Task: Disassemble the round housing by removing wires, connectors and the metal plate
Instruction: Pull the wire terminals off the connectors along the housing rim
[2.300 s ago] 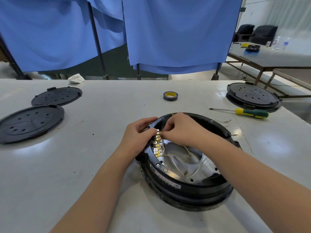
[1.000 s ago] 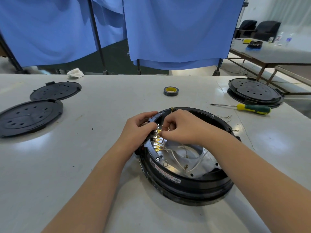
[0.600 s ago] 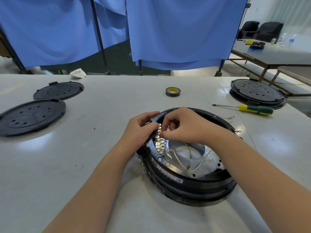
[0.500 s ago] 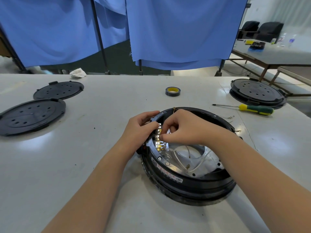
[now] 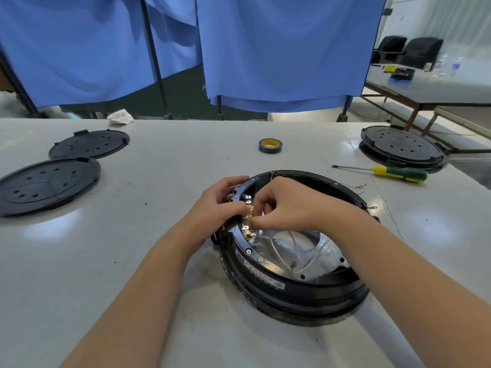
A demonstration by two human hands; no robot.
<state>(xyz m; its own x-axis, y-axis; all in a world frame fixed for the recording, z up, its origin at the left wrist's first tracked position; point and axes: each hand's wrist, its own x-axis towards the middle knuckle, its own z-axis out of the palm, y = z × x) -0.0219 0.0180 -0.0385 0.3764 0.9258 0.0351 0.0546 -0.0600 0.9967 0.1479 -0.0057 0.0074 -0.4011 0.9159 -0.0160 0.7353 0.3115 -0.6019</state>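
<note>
Head view shows the right hand (image 5: 285,205) curled over the far-left inner edge of the round housing (image 5: 292,288), its thumb and forefinger pinching at one of the brass connectors (image 5: 248,221) in the row fixed along the inside of the rim. The pinch appears closed on a single terminal, judged to be the one being pulled free; the exact contact is partly hidden by the fingers.

Immediately left of it, the left hand (image 5: 221,205) grips the housing rim from outside, fingers curled over the edge beside the connector row. This hold is judged to brace the housing against the pull so it does not slide on the desk (image 5: 132,261).

Below the right hand, loose white wires (image 5: 276,253) trail from the connectors across the metal plate (image 5: 300,243), which remains seated in the housing floor. A ring-terminal wire end (image 5: 293,265) lies free on the plate, suggesting some leads are already detached while the plate is not yet removed.

Beyond the right hand, a screwdriver (image 5: 398,173) lies near the housing, within reach for the screws. A tape roll (image 5: 270,145) sits further out. Two black covers (image 5: 50,181) lie well to the left of the left hand, and another housing (image 5: 402,148) stands well apart beyond the screwdriver.
</note>
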